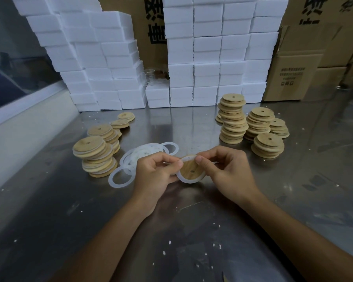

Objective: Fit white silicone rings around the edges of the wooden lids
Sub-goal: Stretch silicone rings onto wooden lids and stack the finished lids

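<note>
Wooden lid point(192, 169) with ring point(186, 181) between both hands

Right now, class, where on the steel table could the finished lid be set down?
Bare steel table lies between the left ringed wooden lid stacks and right plain wooden lid stacks, ahead of both hands. The near edge is bare too. It is crowded beside the left hand, where loose white silicone rings pile.

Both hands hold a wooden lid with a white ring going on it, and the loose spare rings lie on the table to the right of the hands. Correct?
Not quite. The head view shows the loose spare rings to the left of the hands, beside the left hand. The rest holds: left and right hand hold the wooden lid with its white ring.
</note>
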`<state>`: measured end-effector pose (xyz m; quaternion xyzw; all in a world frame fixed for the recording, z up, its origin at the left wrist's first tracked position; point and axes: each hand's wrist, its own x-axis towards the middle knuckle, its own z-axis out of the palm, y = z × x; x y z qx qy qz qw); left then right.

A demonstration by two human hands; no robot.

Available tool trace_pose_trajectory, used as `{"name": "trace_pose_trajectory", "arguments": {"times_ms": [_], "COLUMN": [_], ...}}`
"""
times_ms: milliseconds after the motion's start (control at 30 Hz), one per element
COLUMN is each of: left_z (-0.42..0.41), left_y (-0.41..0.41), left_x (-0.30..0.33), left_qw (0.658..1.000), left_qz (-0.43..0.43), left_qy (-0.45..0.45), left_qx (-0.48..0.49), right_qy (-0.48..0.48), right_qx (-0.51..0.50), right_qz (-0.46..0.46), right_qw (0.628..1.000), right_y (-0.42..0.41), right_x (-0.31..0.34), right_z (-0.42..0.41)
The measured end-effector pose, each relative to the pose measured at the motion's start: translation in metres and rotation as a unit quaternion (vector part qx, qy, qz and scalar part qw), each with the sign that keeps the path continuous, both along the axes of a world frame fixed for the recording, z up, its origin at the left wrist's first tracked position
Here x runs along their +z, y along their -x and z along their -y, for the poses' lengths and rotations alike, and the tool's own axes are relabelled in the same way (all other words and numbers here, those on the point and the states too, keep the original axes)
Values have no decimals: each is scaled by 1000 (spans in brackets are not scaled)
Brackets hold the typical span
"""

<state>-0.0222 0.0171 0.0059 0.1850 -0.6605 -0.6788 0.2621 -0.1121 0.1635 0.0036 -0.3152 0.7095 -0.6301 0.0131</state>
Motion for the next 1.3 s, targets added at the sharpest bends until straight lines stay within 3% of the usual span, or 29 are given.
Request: {"name": "trace_pose_trajectory", "arguments": {"times_ms": [233,1000,1167,1300], "left_z": [-1,11,11,12], "left_y": [0,-1,0,2], "left_x": [-2,2,-4,-9], "left_qw": [1000,999,997,983], "left_qz": [7,43,26,-1], "left_qy": [7,20,63,185], "left_qx": [-9,-26,-39,1], "right_qy": [3,-38,-19,-33], "right_qx": [-10,75,31,5], "right_qz": [-20,50,15,-61], "right_qw": [1000,995,999,998], "right_y": [0,13,11,7], "right_x": [2,-1,-3,-1], "right_z": [-1,-8,-8,-6]}}
